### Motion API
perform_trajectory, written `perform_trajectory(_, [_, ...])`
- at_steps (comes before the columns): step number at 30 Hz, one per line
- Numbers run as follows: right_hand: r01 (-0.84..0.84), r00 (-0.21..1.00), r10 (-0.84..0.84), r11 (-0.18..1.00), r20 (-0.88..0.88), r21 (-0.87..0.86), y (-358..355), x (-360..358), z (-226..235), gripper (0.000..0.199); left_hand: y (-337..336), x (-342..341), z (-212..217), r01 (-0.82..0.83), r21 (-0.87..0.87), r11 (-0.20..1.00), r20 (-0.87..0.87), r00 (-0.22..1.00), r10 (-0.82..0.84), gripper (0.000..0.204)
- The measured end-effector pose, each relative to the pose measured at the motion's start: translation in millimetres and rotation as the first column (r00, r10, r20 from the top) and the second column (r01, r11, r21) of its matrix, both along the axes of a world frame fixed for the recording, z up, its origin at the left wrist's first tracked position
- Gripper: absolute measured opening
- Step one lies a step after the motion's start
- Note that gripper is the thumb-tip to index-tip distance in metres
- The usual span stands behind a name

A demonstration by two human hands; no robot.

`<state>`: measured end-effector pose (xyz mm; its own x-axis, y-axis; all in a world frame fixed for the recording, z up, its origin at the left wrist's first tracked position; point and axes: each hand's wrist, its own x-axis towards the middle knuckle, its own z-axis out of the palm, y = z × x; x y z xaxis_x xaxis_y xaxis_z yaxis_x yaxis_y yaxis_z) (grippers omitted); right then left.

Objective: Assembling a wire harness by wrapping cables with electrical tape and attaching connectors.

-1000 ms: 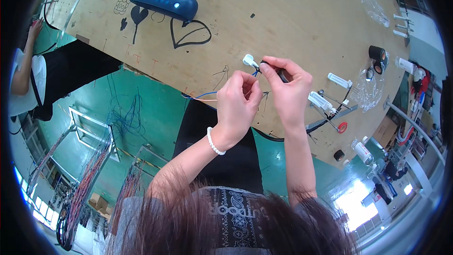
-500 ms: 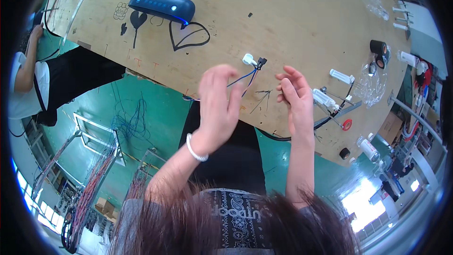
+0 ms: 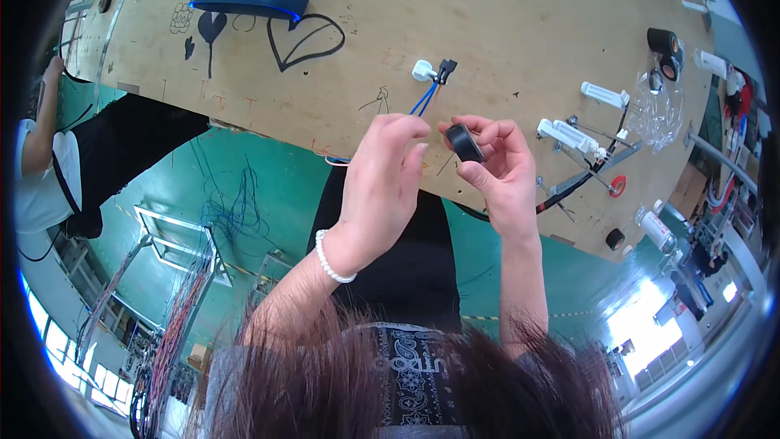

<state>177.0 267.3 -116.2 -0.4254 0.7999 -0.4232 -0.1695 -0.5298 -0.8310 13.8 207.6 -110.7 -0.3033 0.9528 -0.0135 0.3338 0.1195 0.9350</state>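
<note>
Hands (image 3: 378,183) (image 3: 505,175) closer, curled — tape (image 3: 465,144) in right

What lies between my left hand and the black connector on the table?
Blue wires and an orange wire lie between your left hand and the black connector in the head view.

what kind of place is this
Probably a wiring workshop or small factory: bundles of coloured wires hang by a metal frame, blue wires lie on the large wooden table, and the right hand holds what looks like a roll of black tape.
</note>
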Motion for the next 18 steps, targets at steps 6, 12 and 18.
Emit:
perform_trajectory(6, [-0.142,0.989,0.139,0.988,0.043,0.065,-2,5,4,0.036,3,-11,13,0.073,-0.137,0.988,0.054,0.996,-0.066,0.015])
perform_trajectory(12, [-0.224,0.969,0.2,0.958,0.145,0.179,1,5,6,0.038,4,-14,14,0.138,-0.156,0.978,0.015,0.99,-0.137,0.011])
perform_trajectory(18, [-0.361,0.915,0.293,0.902,0.277,0.238,7,6,16,0.031,5,-15,18,0.202,-0.128,0.971,-0.113,0.97,-0.216,0.011])
